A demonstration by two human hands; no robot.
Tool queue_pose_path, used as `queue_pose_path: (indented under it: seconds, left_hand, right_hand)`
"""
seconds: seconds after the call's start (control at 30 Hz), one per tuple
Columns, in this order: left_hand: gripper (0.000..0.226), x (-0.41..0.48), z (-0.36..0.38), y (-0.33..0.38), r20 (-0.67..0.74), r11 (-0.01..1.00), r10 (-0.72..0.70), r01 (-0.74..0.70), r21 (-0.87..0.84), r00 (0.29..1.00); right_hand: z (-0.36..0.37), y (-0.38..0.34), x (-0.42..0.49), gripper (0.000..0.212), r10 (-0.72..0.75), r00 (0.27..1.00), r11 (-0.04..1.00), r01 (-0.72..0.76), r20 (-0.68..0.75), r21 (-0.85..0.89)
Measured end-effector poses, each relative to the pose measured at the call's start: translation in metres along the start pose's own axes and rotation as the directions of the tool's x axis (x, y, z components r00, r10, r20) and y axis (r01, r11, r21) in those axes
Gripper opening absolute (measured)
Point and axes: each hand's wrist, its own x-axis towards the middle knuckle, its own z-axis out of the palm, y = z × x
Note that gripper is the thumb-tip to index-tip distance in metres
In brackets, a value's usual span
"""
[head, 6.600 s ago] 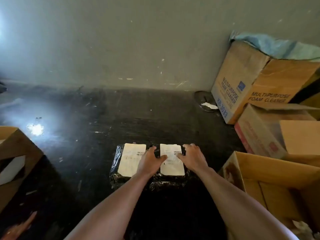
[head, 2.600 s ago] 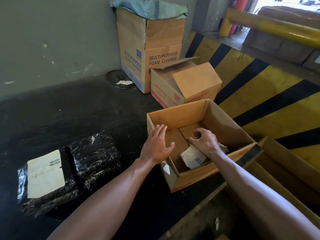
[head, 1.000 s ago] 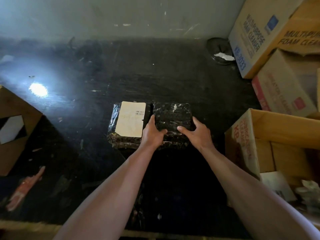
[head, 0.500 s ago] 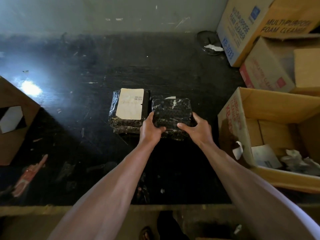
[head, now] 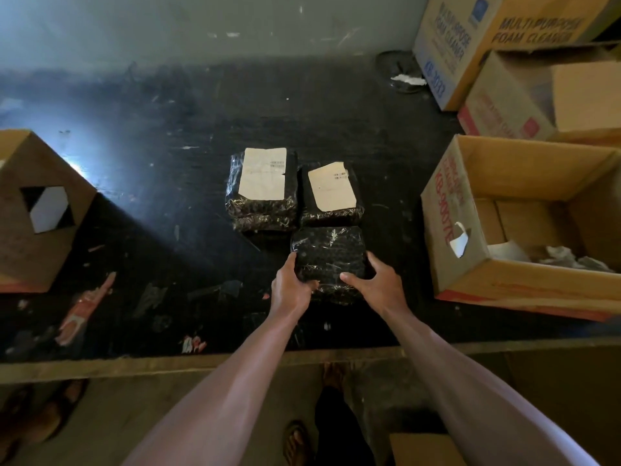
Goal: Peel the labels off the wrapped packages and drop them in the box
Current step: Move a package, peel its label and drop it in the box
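Note:
Both hands grip a black wrapped package without a label (head: 329, 257) near the front of the dark platform; my left hand (head: 290, 290) holds its left side and my right hand (head: 376, 285) its right side. Just behind it lies a second black package (head: 331, 210) carrying a cream label (head: 332, 190). To the left of that lies a third package (head: 262, 210) with its own cream label (head: 263, 173). The open cardboard box (head: 447, 210) stands at the right with crumpled peeled labels (head: 568, 257) inside.
A cardboard box with a cut-out hole (head: 40, 210) sits at the left. Foam cleaner cartons (head: 450, 52) and another open carton (head: 504, 105) are stacked at the back right against the grey wall. The platform's front edge (head: 168, 363) runs below my wrists; feet in sandals stand beneath.
My hands lifted the unlabelled package off the stack and pulled it toward me, uncovering a labelled package underneath. Earlier, my right hand dropped a peeled label into the box.

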Motion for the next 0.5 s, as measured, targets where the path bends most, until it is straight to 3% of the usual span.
queue_pose_path:
  seconds: [0.23,0.5]
  left_hand:
    - [0.072,0.017,0.002,0.006,0.062,0.999,-0.044,0.043,0.003,0.997]
    - [0.067,0.044,0.0,0.042,-0.043,0.998,0.045,-0.043,0.046,0.998]
  right_hand:
    - [0.002,0.004,0.019,0.081,0.059,0.998,0.998,-0.059,0.019,-0.034]
    - [-0.011,-0.025,0.047,0.088,-0.001,0.999,0.994,-0.005,-0.054,-0.107]
